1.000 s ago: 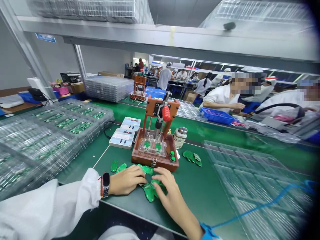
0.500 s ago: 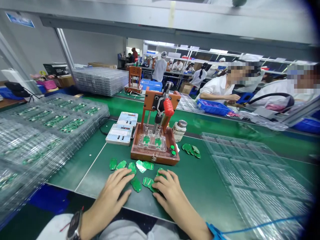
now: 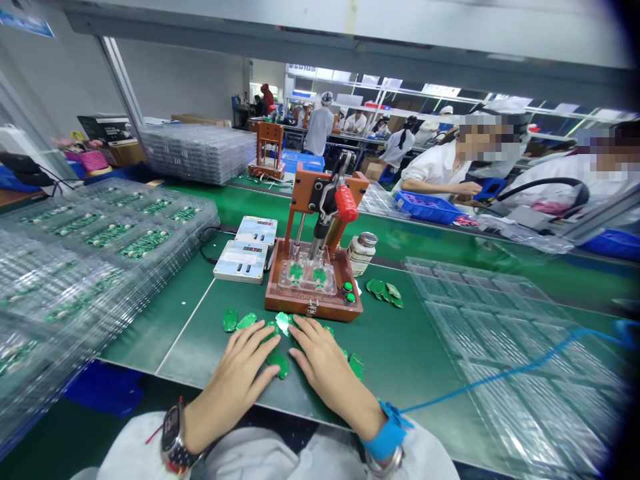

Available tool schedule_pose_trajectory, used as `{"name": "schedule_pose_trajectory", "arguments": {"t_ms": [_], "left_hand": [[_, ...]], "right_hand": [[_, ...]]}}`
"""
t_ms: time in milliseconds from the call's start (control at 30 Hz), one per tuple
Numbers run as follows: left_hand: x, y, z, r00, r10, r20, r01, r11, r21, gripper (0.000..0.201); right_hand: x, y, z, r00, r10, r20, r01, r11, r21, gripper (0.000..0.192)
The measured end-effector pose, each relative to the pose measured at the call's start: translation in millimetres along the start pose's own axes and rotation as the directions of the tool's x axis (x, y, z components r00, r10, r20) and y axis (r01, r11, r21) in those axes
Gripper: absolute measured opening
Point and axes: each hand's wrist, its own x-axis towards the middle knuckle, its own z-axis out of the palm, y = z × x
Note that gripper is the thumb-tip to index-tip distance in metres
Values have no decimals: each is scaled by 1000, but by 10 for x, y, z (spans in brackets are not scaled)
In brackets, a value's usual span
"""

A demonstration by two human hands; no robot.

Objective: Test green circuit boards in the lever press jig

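Boards (image 3: 278,363): small green pieces scattered on the green mat just before the fixture; several lie hidden under both hands, so their count is unclear.
Trays (image 3: 505,347): clear stack at right, blurred and cut off by the frame's edge; another stack at left.
Fixture (image 3: 314,287): brown base, two boards seated under a clear plate, red-handled lever above.
Left hand (image 3: 239,373): flat, fingers spread loose on boards, grasping nothing.
Right hand (image 3: 325,363): flat, fingers extended over boards; blue strap at wrist.
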Motion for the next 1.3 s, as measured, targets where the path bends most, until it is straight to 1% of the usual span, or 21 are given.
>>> {"name": "schedule_pose_trajectory", "arguments": {"t_ms": [67,167,267,333,467,633,767,833,900,1000,1067,1100,1133,1167,1200,1233,1300], "left_hand": [[93,-1,51,1000,6,-12,-6,1000,21,36],[218,10,163,1000,29,4,-29,997,78,38],[265,26,240,999,31,11,-32,992,120,37],[258,27,246,1000,24,4,-24,992,124,37],[225,7,198,999,27,-19,-26,997,69,36],[249,-26,194,997,40,-65,-43,998,-45,32],[262,-34,214,998,33,-60,-36,998,-47,34],[249,-34,208,999,17,-48,-19,999,-32,35],[222,-32,198,999,1,-38,-2,1000,-21,38],[160,-14,188,999,-16,-52,16,1000,0,40],[115,15,176,998,-2,-63,4,1000,30,40],[97,34,165,998,3,-66,0,999,43,41],[84,52,148,998,0,-68,4,999,52,41],[78,68,127,998,-7,-66,11,998,60,42],[81,79,102,998,-11,-60,15,998,69,41],[93,83,76,999,-7,-46,11,997,82,39],[139,64,26,999,49,13,-51,991,121,36]], "right_hand": [[12,2,22,1000,7,1,-7,1000,15,34],[-5,39,12,999,6,-32,-3,998,63,29],[5,90,14,995,20,-96,-10,995,98,27],[38,109,38,992,32,-119,-21,995,93,28],[100,90,90,996,45,-79,-41,998,53,33],[99,7,102,996,72,-54,-67,995,80,35],[92,-58,126,995,70,-75,-64,995,77,38],[105,-74,131,995,50,-91,-46,998,41,40],[130,-72,123,997,13,-79,-12,1000,14,41],[175,-42,104,997,-63,-47,64,998,21,39],[197,-22,85,989,-134,-57,136,990,34,37],[205,-16,63,979,-184,-87,188,981,37,35],[211,-12,23,960,-241,-144,248,968,37,33],[219,-10,-38,928,-294,-229,310,950,35,32],[232,-8,-126,878,-337,-340,369,929,32,32],[254,-5,-241,812,-355,-464,413,911,26,33],[340,17,-534,651,-306,-695,441,897,18,40]]}}
